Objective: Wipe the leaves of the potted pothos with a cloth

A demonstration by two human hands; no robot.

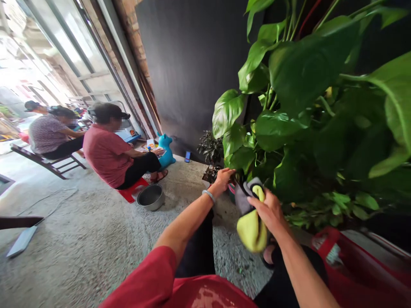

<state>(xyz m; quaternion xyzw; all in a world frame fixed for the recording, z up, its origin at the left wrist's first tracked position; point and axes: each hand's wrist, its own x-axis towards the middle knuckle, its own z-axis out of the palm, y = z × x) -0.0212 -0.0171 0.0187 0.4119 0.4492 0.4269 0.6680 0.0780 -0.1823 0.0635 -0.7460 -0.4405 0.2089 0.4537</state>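
A grey and yellow cloth (252, 231) is bunched in my right hand (271, 209), its yellow end hanging down and slightly blurred. My left hand (224, 179), with a bangle at the wrist, reaches to the lower leaves of a big green plant (269, 128). Its fingers are pinched together, and what lies between them is hidden in the dark foliage. Just beyond that hand stands a small dark-leaved potted plant (212, 149). Part of a coloured pot (231, 192) shows between my two hands.
To the left, a person in a pink shirt (105, 154) sits on a red stool (133, 191) beside a metal basin (150, 197). Farther back, more people sit near a wooden chair (48, 160). A blue animal figure (166, 152) and a phone (187, 157) stand by the dark wall panel. A red bag (353, 261) lies at right.
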